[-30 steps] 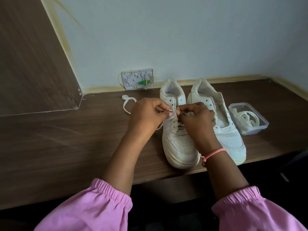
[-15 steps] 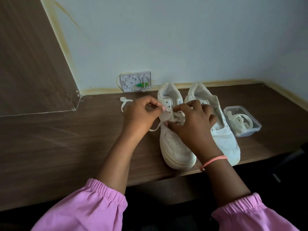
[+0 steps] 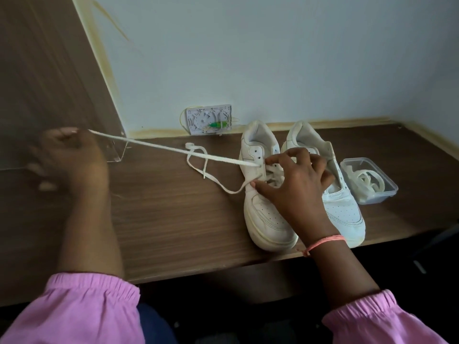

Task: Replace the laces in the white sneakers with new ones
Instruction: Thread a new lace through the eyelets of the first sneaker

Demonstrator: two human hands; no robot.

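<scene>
The flat lace (image 3: 173, 150), soft, light and limp, runs taut from an eyelet of the left sneaker (image 3: 263, 194) on the tabletop (image 3: 173, 219) to the left hand (image 3: 72, 155), whose grip closes round its end, while the right hand (image 3: 295, 189), fingers spread, steadies the shoe, best taken near the tip.

No text, brand, number or sign can be read anywhere. The two white sneakers (image 3: 268, 194) show plain leather without a legible logo. The white plate on the wall (image 3: 210, 119) has moulded shapes only, no lettering.
</scene>
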